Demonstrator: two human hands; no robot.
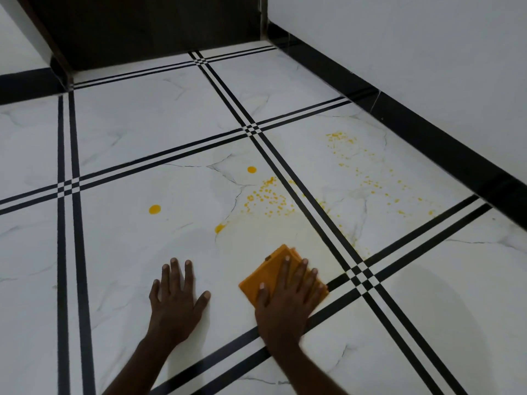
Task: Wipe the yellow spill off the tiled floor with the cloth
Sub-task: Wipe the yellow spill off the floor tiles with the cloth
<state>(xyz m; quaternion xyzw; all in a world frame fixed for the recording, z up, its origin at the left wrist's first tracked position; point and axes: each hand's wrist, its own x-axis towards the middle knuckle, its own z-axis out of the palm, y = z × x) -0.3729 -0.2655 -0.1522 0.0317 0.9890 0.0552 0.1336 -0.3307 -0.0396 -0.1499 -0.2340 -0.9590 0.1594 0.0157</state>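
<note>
The yellow spill point(266, 195) lies scattered over the white marble-look tiled floor point(142, 138), mostly on the tile in front of the person and across the black double grout stripe point(313, 201) onto the tile to the right. Its densest part is a cluster of small droplets just far of the cloth; a thinner spray of specks point(342, 139) runs further right and far, toward the black skirting point(427, 132). Three larger round drops stand apart to the left: one far point(251, 169), one well left point(154, 209), and one smeared at the edge of a pale yellowish film point(219, 228).

The folded orange cloth point(268, 273) lies flat on the floor near the stripe crossing, with the right hand point(288, 295) pressed on top of it, fingers spread and flat rather than gripping. The left hand point(176, 297) rests open, palm down on bare tile just to the left, holding nothing and probably bracing the body.

The hazy film between cloth and droplets suggests the wipe is partly done, with most droplets not yet reached. To do this stroke well, I would keep the palm's weight even over the cloth and push far and right through the dense cluster. It would help to gather liquid inward instead of spreading it, and to refold to a clean face once it is soaked. The separate drops are best blotted one by one. The film may need a second pass.
</note>
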